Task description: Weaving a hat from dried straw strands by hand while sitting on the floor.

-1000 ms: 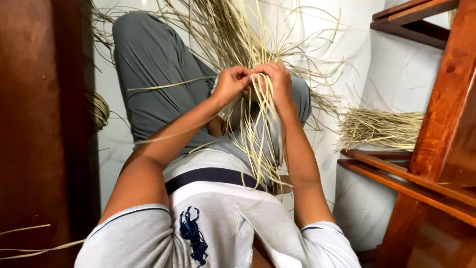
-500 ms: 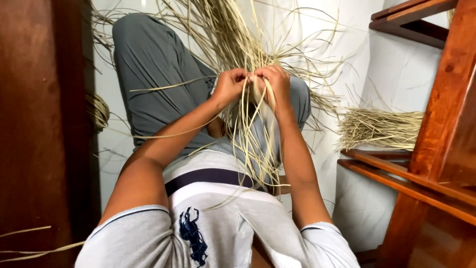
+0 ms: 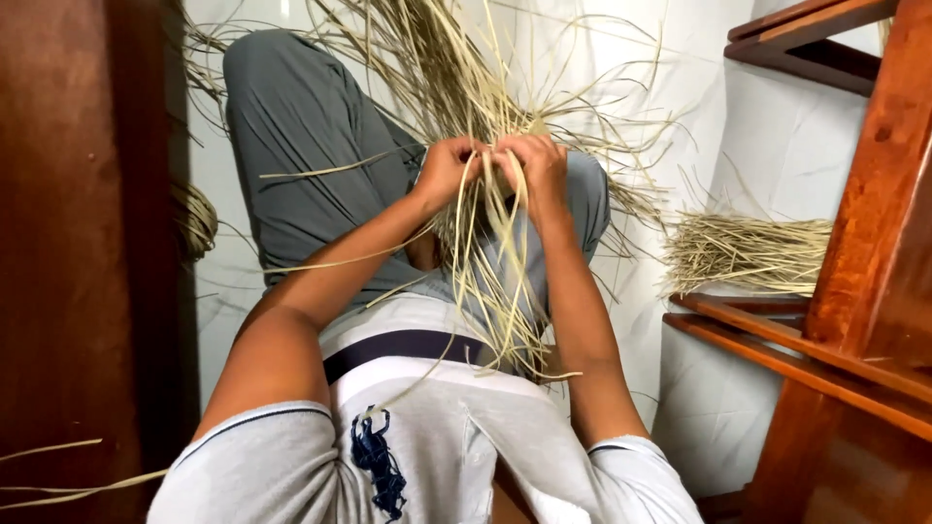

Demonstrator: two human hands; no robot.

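Straw strips (image 3: 485, 281) fan over my lap, loose ends hanging toward my waist. Spare bundle (image 3: 748, 250) lies on the floor at right. Left hand (image 3: 449, 167) and right hand (image 3: 532, 163) pinch strands, knuckles almost touching. Best kept taut, 1 strand crossed at a time.

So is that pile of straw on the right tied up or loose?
Loose: the straw pile lies fanned on the white floor, no tie visible.
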